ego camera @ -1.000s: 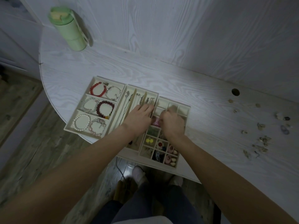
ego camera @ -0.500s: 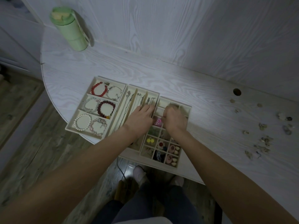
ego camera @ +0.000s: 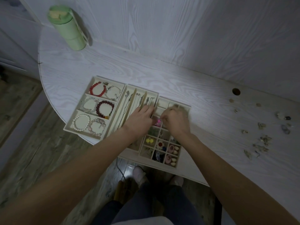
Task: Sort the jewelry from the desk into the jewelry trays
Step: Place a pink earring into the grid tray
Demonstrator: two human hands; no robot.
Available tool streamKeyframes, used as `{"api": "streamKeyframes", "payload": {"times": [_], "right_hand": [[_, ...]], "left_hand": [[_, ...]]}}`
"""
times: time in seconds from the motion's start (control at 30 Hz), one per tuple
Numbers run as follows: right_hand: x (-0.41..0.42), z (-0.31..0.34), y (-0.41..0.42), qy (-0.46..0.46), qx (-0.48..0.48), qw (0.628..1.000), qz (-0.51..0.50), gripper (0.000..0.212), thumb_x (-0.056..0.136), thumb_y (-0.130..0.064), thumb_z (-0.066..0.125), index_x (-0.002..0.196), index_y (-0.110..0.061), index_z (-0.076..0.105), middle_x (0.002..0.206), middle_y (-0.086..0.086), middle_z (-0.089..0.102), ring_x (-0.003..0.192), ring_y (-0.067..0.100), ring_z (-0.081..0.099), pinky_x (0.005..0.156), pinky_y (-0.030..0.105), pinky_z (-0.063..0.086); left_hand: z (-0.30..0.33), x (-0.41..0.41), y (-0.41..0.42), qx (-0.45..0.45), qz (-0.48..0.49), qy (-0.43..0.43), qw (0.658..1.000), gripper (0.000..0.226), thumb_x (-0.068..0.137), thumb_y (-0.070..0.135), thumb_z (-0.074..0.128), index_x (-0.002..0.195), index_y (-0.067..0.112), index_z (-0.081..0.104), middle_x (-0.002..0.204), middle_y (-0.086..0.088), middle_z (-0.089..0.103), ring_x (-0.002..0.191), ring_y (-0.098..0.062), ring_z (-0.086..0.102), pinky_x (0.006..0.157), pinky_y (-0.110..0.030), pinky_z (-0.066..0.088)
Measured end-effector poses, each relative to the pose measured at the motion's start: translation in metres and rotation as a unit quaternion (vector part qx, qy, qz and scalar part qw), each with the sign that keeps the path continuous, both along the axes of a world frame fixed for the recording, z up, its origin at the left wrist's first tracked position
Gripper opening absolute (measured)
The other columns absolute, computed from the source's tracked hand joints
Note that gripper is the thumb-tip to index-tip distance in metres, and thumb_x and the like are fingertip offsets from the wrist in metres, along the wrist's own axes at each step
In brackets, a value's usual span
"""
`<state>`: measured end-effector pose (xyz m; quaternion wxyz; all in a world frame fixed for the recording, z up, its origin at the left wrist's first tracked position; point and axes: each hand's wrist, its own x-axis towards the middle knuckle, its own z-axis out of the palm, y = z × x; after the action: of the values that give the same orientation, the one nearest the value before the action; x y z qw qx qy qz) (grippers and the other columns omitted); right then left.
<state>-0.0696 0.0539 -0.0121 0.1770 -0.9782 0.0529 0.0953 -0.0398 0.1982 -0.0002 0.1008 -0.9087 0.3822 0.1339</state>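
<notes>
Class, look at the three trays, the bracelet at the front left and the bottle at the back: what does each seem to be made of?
Trays: cream and matte, perhaps velvet-covered board; too dim to be sure. Bracelet: round glossy white beads, pearl-like, real or imitation unclear. Bottle: smooth pale green, likely plastic.

1. One view only, from a head-worn camera looking forward and steeply down at the desk (ego camera: 113,65).
2. It faces the wall behind the desk; the desk's rounded left edge and near edge show, with floor below.
3. Close range; wide-angle bending at the borders.
</notes>
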Motion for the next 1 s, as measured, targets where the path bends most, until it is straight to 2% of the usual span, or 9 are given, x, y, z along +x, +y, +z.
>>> {"api": "streamKeyframes", "payload": {"times": [0.13,0.33,0.47,0.63,0.83,1.0], "right_hand": [[0.003,0.003,0.004,0.018,-0.055,0.997,0.056,0.019,0.088,-0.011,0.061,0.098,-0.021,0.073,0.108,0.001,0.056,0.091,0.019,0.058,0.063,0.028,0.046],[0.004,0.004,0.009,0.033,-0.102,0.991,0.074,0.019,0.085,-0.005,0.063,0.096,-0.017,0.073,0.108,0.005,0.056,0.084,0.021,0.060,0.060,0.031,0.047],[0.002,0.005,0.009,0.034,-0.107,0.992,0.065,0.019,0.085,-0.005,0.064,0.099,-0.016,0.072,0.110,0.004,0.055,0.084,0.020,0.060,0.062,0.029,0.048],[-0.001,0.004,0.009,0.034,-0.111,0.991,0.064,0.018,0.087,-0.008,0.063,0.102,-0.016,0.071,0.111,0.004,0.054,0.083,0.018,0.059,0.060,0.027,0.040],[-0.004,0.004,0.005,0.037,-0.102,0.992,0.057,0.027,0.084,-0.004,0.067,0.106,-0.018,0.070,0.113,0.004,0.054,0.087,0.020,0.060,0.064,0.028,0.048],[-0.007,0.009,0.004,0.046,-0.109,0.991,0.066,0.031,0.087,-0.002,0.061,0.113,-0.016,0.067,0.119,0.007,0.053,0.092,0.022,0.060,0.063,0.027,0.040]], "left_hand": [[0.004,0.000,-0.001,-0.008,0.014,0.001,1.000,0.024,0.089,0.013,0.051,0.108,0.013,0.066,0.152,-0.011,0.017,0.137,-0.026,0.020,0.107,-0.036,0.025],[0.008,0.002,-0.001,0.013,0.008,-0.001,1.000,0.024,0.090,0.013,0.050,0.107,0.012,0.066,0.152,-0.011,0.015,0.138,-0.027,0.018,0.107,-0.037,0.024],[0.009,0.003,-0.003,0.023,-0.001,0.003,1.000,0.025,0.090,0.013,0.050,0.111,0.014,0.064,0.153,-0.013,0.014,0.138,-0.028,0.019,0.109,-0.039,0.024],[0.012,0.006,-0.003,0.022,-0.010,0.002,1.000,0.024,0.090,0.014,0.051,0.110,0.011,0.064,0.150,-0.012,0.021,0.138,-0.027,0.020,0.110,-0.039,0.024],[0.010,0.007,-0.003,0.042,-0.014,0.004,0.999,0.024,0.090,0.015,0.050,0.108,0.012,0.065,0.153,-0.014,0.014,0.139,-0.028,0.018,0.109,-0.040,0.024],[0.011,0.006,-0.005,0.040,-0.013,0.000,0.999,0.024,0.090,0.015,0.049,0.107,0.010,0.064,0.152,-0.014,0.016,0.137,-0.028,0.021,0.109,-0.040,0.025]]}}
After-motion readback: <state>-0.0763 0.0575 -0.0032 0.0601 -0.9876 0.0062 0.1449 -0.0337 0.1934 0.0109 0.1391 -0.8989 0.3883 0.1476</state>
